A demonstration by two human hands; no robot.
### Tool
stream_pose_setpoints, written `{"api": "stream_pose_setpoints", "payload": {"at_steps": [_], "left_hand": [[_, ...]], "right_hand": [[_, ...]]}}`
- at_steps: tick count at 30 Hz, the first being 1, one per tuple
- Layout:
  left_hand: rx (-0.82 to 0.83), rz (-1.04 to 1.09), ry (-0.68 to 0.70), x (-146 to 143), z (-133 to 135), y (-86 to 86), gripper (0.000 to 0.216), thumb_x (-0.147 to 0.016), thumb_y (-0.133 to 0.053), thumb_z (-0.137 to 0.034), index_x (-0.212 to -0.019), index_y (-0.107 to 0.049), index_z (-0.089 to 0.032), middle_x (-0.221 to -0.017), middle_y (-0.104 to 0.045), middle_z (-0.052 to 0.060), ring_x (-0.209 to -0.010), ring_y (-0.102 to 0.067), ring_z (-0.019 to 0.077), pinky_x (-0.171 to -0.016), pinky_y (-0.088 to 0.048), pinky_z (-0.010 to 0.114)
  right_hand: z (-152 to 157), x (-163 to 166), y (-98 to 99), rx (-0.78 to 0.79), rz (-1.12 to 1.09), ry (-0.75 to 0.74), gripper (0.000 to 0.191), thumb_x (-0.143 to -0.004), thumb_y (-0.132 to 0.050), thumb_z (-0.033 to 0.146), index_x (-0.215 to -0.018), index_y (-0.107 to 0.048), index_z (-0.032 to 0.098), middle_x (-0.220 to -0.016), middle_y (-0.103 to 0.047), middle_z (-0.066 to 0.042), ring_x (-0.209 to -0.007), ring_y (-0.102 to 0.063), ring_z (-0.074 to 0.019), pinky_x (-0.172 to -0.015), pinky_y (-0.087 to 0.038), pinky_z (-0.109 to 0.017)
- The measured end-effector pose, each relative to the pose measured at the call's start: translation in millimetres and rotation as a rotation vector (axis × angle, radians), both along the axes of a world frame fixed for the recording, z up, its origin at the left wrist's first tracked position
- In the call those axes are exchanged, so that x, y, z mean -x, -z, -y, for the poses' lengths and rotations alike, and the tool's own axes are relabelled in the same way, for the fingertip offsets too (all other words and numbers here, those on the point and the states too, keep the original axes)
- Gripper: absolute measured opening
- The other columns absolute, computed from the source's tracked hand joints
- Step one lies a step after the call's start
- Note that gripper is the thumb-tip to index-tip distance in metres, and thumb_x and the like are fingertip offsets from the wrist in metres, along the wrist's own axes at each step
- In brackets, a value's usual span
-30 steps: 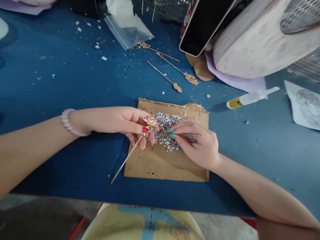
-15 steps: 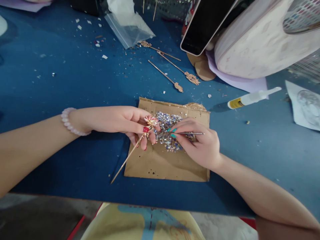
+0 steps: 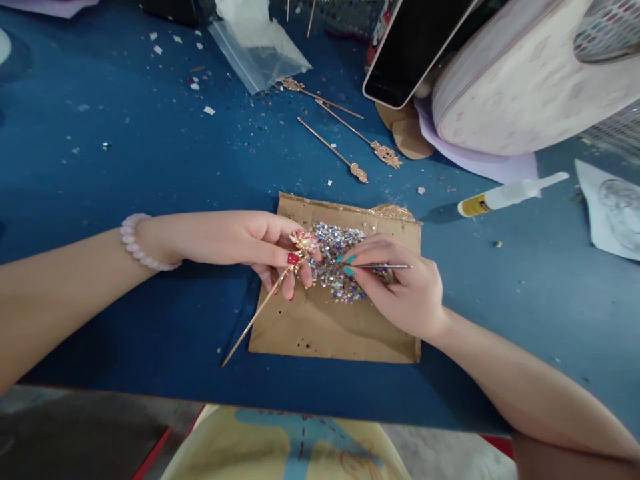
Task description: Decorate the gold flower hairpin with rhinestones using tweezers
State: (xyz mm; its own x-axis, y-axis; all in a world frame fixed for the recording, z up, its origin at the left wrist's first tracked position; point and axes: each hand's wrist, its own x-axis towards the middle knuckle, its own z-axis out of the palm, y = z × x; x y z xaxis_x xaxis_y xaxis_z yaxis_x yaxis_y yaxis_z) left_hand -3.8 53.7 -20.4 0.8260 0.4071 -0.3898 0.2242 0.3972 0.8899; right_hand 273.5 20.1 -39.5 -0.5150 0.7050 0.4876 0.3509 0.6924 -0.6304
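Observation:
My left hand (image 3: 260, 247) is closed on a gold hair stick (image 3: 255, 319), pinching it just below its ornamented head with pink and clear stones. Its long pin slants down to the left, past the cardboard's edge. My right hand (image 3: 400, 283) is closed on a thin metal tweezers-like tool (image 3: 385, 266), held nearly level with its working end toward the ornament. The tip is hard to make out. Beneath both hands lies a pile of blue and silver rhinestones (image 3: 340, 240) on a piece of brown cardboard (image 3: 330, 333).
Behind the cardboard lie several bare gold hair sticks (image 3: 359, 172) and a clear plastic bag (image 3: 260, 53). A glue bottle (image 3: 500, 198) rests at the right, near a printed paper (image 3: 613, 207). A phone (image 3: 415, 53) leans at the back beside a pale rounded case (image 3: 500, 87).
Both hands keep nearly the same pose and grip. The view has shifted very slightly, and my right hand appears a touch farther right.

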Motion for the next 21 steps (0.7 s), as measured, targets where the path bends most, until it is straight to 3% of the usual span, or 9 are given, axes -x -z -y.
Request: {"api": "stream_pose_setpoints", "payload": {"at_steps": [21], "left_hand": [[0.036,0.022,-0.013,-1.4,-0.1,1.4,0.017,-0.094,-0.07,-0.025,-0.11,-0.07,-0.02,-0.11,-0.079,0.006,-0.093,-0.079,0.0229,-0.076,-0.063,0.029]], "right_hand": [[-1.2,1.2,-0.2,-0.055,0.022,-0.01,0.016,-0.093,-0.067,0.006,-0.094,-0.065,0.022,-0.087,-0.079,-0.005,-0.084,-0.078,-0.0192,-0.079,-0.064,-0.038]]}}
